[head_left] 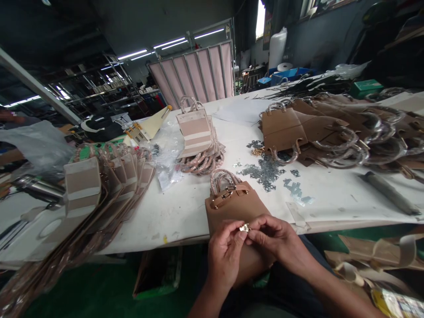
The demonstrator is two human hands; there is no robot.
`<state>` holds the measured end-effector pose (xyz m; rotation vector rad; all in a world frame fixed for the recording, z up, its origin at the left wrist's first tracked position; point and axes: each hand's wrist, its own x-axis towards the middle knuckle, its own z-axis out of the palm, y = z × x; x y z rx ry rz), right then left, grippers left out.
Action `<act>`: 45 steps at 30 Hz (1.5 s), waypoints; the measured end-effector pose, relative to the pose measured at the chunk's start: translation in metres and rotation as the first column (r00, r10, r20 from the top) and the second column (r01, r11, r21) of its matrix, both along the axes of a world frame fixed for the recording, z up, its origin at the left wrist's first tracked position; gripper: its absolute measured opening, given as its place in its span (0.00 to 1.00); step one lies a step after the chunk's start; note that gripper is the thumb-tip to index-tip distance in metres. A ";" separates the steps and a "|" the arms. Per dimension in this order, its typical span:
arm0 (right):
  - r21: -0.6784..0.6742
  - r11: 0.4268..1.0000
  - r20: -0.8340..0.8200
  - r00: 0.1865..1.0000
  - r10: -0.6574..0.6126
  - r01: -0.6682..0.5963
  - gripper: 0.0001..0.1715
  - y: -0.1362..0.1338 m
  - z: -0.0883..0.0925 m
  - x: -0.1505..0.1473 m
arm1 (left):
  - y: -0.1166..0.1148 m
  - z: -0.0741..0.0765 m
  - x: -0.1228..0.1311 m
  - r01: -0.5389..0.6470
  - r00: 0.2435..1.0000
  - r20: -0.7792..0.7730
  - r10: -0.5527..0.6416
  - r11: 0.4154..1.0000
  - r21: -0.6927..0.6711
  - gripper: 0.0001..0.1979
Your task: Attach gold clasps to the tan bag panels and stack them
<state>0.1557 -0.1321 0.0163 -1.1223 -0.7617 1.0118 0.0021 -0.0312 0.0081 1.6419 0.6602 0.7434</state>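
Note:
Between the fingertips of both hands is a small gold-coloured metal fitting; its exact kind is too small to make out. My left hand pinches it from the left, and my right hand grips it from the right. Beneath them a brown handbag lies over the table's front edge and hangs toward my lap. It has plastic-wrapped handles and a strap with gold hardware near its top. My hands cover part of its front.
Flat grey metal plates lie scattered on the white table, beside small gold pieces. Brown bag panels with handles are heaped at right. Bag pieces stand in stacks at centre and left. A metal flask lies far left.

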 end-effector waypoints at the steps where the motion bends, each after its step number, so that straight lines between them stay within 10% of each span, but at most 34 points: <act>1: -0.002 1.000 -0.042 0.999 0.005 -0.005 0.16 0.000 0.002 0.001 | 0.000 0.000 0.000 -0.009 1.000 0.012 0.009 1.000 0.018 0.10; 10: -0.009 0.999 0.179 0.983 0.052 -0.051 0.18 0.001 0.010 0.013 | -0.005 0.011 -0.003 0.043 0.999 0.022 -0.048 0.985 0.166 0.08; 18: 0.166 0.978 0.415 0.891 -0.186 0.128 0.17 -0.001 0.018 -0.004 | -0.011 0.024 -0.002 -0.073 0.997 0.033 0.065 0.850 0.521 0.11; 27: 0.025 0.996 -0.002 0.997 -0.080 0.081 0.19 0.003 0.006 -0.007 | -0.009 0.008 0.002 -0.046 0.995 0.094 0.041 0.998 0.048 0.09; 33: -0.090 0.984 -0.054 0.986 -0.160 0.154 0.26 0.021 -0.011 -0.011 | 0.003 0.000 0.000 -0.131 0.991 -0.026 0.133 0.989 0.072 0.19; 38: -0.111 0.987 0.263 0.961 -0.086 0.118 0.25 0.045 -0.017 0.000 | 0.036 -0.013 -0.013 -0.398 0.886 -0.136 0.444 0.877 0.270 0.27; 45: -0.070 0.997 0.091 0.996 -0.014 0.020 0.27 0.091 -0.009 0.004 | 0.064 -0.024 -0.014 -0.379 0.923 -0.125 0.364 0.917 -0.126 0.42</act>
